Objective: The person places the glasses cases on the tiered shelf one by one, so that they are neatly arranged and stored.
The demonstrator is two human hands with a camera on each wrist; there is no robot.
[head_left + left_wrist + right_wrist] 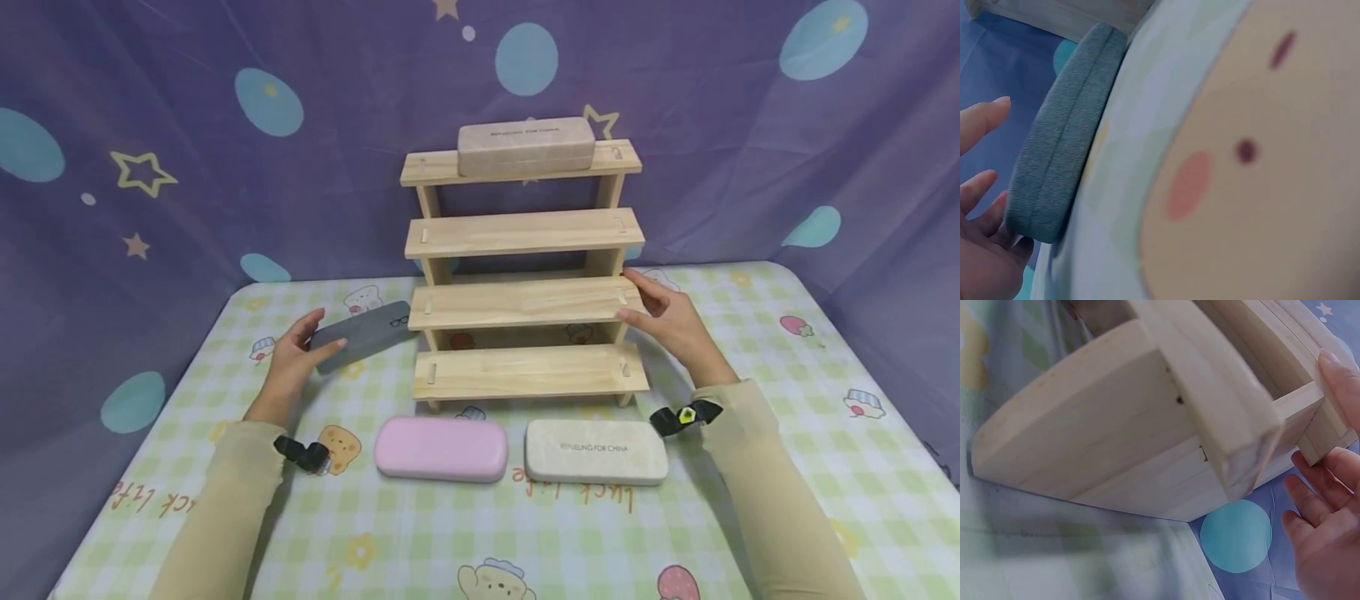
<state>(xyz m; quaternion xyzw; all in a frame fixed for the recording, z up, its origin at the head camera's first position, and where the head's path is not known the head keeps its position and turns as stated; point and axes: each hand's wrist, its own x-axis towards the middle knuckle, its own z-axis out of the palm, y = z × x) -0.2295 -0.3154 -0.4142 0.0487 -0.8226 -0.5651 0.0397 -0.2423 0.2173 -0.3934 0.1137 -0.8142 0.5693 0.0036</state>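
head view: loosely spread left hand [288,362] touches fabric-textured case [369,332], eight o'clock of open-tiered wooden shelf [517,303]; right hand [677,329] pinches its three-o'clock edge.

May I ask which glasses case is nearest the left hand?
The grey glasses case, left of the wooden shelf, unlike the pink case and two beige cases.

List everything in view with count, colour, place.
Wooden rack: one, pale wood, four tiers, mid-table.
Beige case: one, beige, on the top tier.
Grey-blue case: one, grey-blue, left of the rack.
Pink case: one, pink, in front of the rack.
Cream case: one, cream, right of the pink case.
Tablecloth: one, green-white check, under the rack.
Backdrop: one, purple-blue, behind.
Left hand: one, at the grey-blue case.
Right hand: one, gripping the third tier's right end.
Sleeves: two, pale beige, forearms.
Wrist bands: two, black, wrists.
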